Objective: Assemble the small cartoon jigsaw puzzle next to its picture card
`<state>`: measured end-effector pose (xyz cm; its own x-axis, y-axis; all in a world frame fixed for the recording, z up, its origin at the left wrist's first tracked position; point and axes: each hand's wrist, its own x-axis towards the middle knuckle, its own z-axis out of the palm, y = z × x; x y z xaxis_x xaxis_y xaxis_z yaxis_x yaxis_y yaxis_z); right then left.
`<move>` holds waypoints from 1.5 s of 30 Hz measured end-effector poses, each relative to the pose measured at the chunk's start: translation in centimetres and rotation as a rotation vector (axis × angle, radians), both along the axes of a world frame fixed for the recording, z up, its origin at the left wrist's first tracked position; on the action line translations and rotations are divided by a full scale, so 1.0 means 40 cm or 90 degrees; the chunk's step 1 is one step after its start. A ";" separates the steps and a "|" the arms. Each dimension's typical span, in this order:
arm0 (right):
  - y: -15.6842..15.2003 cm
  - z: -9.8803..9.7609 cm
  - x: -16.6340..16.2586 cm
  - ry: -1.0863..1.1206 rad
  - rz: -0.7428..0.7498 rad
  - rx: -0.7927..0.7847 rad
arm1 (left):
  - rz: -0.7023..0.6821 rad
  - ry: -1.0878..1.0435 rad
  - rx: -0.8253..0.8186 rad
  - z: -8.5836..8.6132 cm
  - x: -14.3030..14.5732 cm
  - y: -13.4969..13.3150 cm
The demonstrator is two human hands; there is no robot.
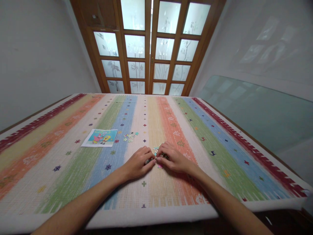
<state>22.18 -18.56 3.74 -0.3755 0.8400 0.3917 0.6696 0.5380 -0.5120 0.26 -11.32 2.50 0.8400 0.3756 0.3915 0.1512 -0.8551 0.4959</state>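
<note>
Small jigsaw puzzle pieces (159,166) lie in a cluster beneath and between my two hands near the front of the table. My left hand (140,163) is closed, thumb and index finger pinched at the cluster's left side on a puzzle piece. From the other side my right hand (173,158) meets it, its fingers curled down and pinched on a puzzle piece as well. The fingertips nearly touch and cover most of the pieces there. Beyond them, to the left, sits a loose pile of puzzle pieces (130,137).
A printed picture card (99,138) with cartoon figures lies flat left of the loose pile. The striped cloth (207,140) covers the wide table. Walls stand on both sides, with a glass panel (244,107) at the right and paned wooden doors (148,49) behind.
</note>
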 end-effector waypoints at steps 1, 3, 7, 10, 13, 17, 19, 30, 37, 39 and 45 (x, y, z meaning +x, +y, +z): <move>0.001 0.000 0.000 0.002 -0.011 0.012 | 0.010 -0.002 0.002 0.004 -0.002 0.006; 0.002 0.001 0.000 0.005 -0.038 0.030 | 0.045 -0.004 0.013 0.013 -0.008 0.024; 0.005 -0.001 0.005 0.007 -0.087 0.039 | 0.159 -0.014 0.046 0.013 -0.032 0.088; 0.009 -0.010 0.012 0.000 -0.112 0.046 | 0.256 0.004 0.083 -0.002 -0.056 0.140; 0.013 -0.020 0.019 0.000 -0.127 0.063 | 0.334 0.035 0.122 -0.019 -0.074 0.174; 0.017 -0.022 0.028 0.013 -0.144 0.081 | 0.341 0.041 0.155 -0.027 -0.083 0.186; 0.018 -0.018 0.033 0.012 -0.150 0.091 | 0.304 0.041 0.169 -0.025 -0.083 0.183; 0.023 -0.023 0.049 -0.009 -0.178 0.085 | 0.304 0.099 0.197 -0.026 -0.081 0.173; 0.023 -0.012 0.054 -0.035 -0.149 0.071 | 0.277 0.061 0.172 -0.026 -0.079 0.169; 0.017 -0.003 0.053 -0.047 -0.102 0.051 | 0.250 0.036 0.156 -0.024 -0.074 0.160; -0.002 0.017 0.039 -0.109 -0.030 -0.007 | 0.122 0.015 0.088 -0.009 -0.042 0.097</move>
